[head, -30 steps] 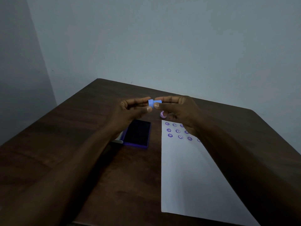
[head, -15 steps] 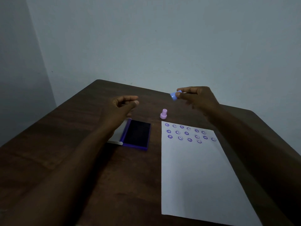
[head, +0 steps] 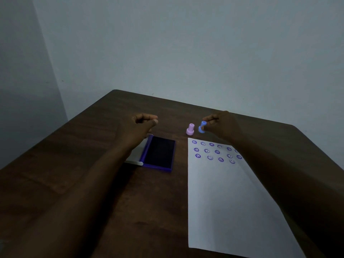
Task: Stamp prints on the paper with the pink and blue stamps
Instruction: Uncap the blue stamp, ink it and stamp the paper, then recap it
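Lying nearest on the dark wooden table is the white paper, flat and mostly blank, with three rows of purple prints seen along its far end; a few at the right are hidden by the right forearm. The sheet is judged thin and light, easily shifted under a sideways push, so straight-down presses would be called for. Left of the paper, apart from it, the open ink pad is seen with its lid folded out to the left, partly covered by the left forearm. Beyond the pad, the left hand is held above the table, loosely curled with the fingertips drawn toward the thumb; nothing is seen in it and nothing is touched. Just past the paper's far edge, the pink stamp stands upright on the table, untouched. Just beside it on the right, the blue stamp is pinched at its narrow stem by the thumb and fingertips of the right hand, its base at or just above the tabletop; whether it rests there cannot be told. Both stamps are judged small, light, rigid plastic, best taken at the waisted stem, where a fingertip pinch is unlikely to slip.
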`<state>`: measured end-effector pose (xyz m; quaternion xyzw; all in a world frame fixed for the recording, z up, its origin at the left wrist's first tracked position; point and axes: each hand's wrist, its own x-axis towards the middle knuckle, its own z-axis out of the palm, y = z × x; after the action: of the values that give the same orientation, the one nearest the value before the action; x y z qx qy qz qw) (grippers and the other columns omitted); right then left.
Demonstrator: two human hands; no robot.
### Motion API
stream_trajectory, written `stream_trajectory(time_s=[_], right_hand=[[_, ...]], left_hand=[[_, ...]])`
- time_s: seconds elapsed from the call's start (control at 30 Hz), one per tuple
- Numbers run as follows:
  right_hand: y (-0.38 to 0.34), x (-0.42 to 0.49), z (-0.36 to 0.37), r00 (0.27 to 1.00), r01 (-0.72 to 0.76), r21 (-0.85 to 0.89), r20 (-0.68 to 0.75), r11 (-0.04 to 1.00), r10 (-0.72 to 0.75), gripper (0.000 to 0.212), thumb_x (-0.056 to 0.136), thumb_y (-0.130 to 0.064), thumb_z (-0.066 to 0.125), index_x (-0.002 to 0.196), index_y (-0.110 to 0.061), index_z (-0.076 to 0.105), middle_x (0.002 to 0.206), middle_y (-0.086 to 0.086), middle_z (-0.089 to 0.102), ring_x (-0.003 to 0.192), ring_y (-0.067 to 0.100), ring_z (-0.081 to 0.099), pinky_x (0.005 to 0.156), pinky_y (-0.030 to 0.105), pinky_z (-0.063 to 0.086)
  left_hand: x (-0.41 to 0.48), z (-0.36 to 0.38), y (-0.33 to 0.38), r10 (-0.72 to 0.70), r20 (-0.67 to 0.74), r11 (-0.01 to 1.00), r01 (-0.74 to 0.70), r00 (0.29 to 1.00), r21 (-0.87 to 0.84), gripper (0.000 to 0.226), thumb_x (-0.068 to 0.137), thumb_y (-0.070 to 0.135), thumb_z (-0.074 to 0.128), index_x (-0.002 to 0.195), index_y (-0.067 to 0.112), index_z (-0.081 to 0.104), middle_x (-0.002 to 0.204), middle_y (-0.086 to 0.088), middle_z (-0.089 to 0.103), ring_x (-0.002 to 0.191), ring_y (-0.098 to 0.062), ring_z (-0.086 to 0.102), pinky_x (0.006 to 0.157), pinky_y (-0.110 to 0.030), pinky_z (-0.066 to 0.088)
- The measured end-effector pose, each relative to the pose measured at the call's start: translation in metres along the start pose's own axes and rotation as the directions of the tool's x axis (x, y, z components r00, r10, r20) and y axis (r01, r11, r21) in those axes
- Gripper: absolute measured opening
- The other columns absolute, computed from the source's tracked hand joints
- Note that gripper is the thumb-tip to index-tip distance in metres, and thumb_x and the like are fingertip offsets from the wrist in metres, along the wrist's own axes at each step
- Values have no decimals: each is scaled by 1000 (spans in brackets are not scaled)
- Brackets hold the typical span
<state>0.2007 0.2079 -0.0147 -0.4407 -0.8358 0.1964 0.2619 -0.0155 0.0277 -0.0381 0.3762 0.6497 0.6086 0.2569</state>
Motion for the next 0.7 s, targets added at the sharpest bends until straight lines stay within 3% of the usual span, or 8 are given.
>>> stream_trajectory(time_s=[0.2,0.7], right_hand=[[8,4,5,1000,11,-53,19,999,-10,25,73,-19,80,97,-13,78,94,6,77,85,18,70,80,32,52],[19,-4,4,998,-54,-32,10,998,54,19,73,-22,79,92,-22,78,82,-5,73,83,12,70,82,31,54]], left_hand=[[2,0,-1,-11,-6,1000,11,1000,25,9,89,27,66,93,35,67,103,10,69,94,-10,65,74,-26,52],[-1,1,2,-10,-12,999,11,1000,34,10,89,26,66,97,32,67,101,10,68,92,-9,64,70,-23,50]])
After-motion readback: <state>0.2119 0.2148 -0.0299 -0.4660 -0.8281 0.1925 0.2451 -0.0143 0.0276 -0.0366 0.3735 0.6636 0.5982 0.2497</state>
